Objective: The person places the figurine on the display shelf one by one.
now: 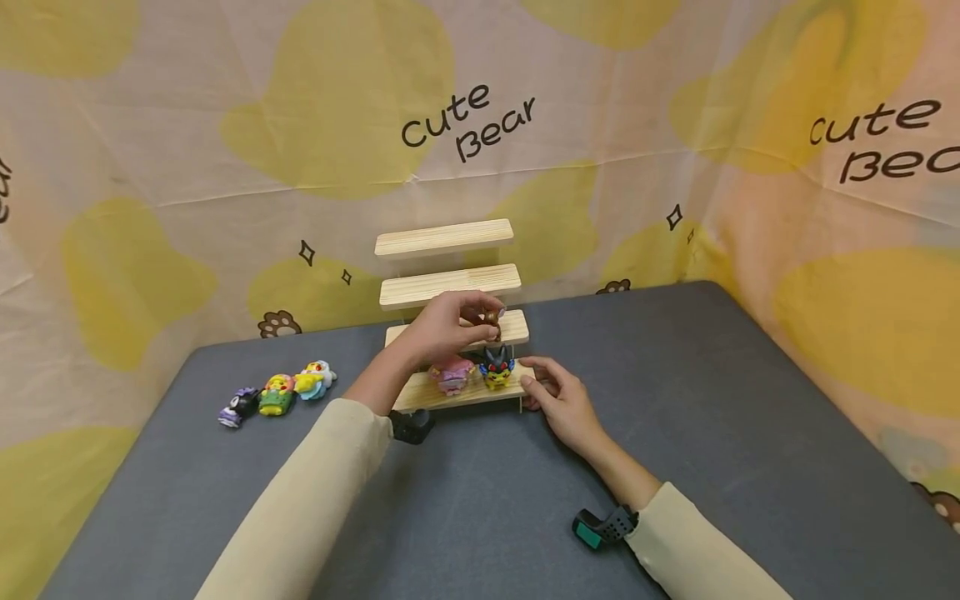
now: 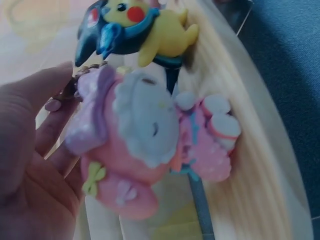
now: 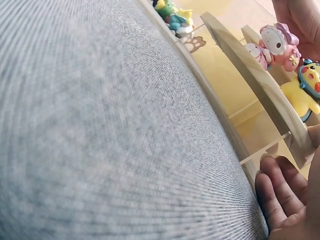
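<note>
My left hand (image 1: 448,323) pinches a small brown figurine (image 1: 492,318) over the second step of a wooden tiered display stand (image 1: 444,239). Fingers cover most of that figurine in the left wrist view. On the bottom step stand a pink figurine (image 2: 145,120) with a white face and lilac bow, and a yellow figurine (image 2: 167,35) with red cheeks and a dark hood. My right hand (image 1: 564,404) grips the right end of the bottom step, thumb at its front edge. From the right wrist view, curled fingers (image 3: 282,187) show below the board.
Left of the stand, three more figurines lie on the grey table (image 1: 465,517): a purple-and-black one (image 1: 240,407), a green-and-yellow one (image 1: 277,395) and a yellow, white and blue one (image 1: 314,380). A printed cloth backdrop (image 1: 600,108) rises close behind the stand.
</note>
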### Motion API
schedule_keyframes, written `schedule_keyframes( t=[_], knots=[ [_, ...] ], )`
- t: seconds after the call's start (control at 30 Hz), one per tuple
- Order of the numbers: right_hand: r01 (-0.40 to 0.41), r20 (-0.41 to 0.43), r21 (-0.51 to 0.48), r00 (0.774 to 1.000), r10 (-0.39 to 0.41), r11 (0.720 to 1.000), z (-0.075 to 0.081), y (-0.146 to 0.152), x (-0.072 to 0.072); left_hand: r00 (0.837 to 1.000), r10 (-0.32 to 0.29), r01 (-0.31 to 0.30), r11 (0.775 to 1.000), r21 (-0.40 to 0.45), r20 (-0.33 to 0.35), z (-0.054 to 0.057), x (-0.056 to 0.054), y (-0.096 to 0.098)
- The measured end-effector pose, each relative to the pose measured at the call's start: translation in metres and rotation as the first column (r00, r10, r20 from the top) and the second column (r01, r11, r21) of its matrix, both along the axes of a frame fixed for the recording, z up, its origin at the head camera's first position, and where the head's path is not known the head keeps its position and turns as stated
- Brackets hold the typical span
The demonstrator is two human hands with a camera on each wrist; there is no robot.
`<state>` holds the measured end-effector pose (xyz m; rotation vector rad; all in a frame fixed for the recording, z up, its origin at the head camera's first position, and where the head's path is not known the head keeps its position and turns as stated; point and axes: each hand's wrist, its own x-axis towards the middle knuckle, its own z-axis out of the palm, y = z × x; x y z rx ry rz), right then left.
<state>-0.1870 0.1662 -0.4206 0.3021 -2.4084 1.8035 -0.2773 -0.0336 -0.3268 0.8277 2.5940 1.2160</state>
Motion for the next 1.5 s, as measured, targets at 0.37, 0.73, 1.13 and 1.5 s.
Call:
schedule_keyframes(
  t=[0.37, 0.73, 1.13, 1.5],
  knots=[
    [-0.015, 0.004, -0.013, 1.000, 0.015, 1.000, 0.000, -0.004, -0.002, 0.990, 0.120, -0.123, 0.992, -0.028, -0.080, 0.000, 0.001, 0.007],
    [-0.021, -0.002, -0.011, 1.000, 0.021, 1.000, 0.002, -0.009, -0.001, 0.978, 0.195, -0.197, 0.980, -0.029, -0.068, -0.001, 0.000, 0.009],
    [-0.015, -0.016, -0.003, 1.000, 0.014, 1.000, -0.029, -0.006, -0.019, 0.975, 0.217, -0.218, 0.976, -0.012, -0.043, 0.008, 0.009, -0.020],
    [0.005, -0.039, -0.012, 0.999, -0.006, 1.000, -0.037, 0.003, -0.021, 0.873, 0.446, -0.437, 0.895, 0.089, -0.199, 0.010, 0.034, -0.079]
  ],
)
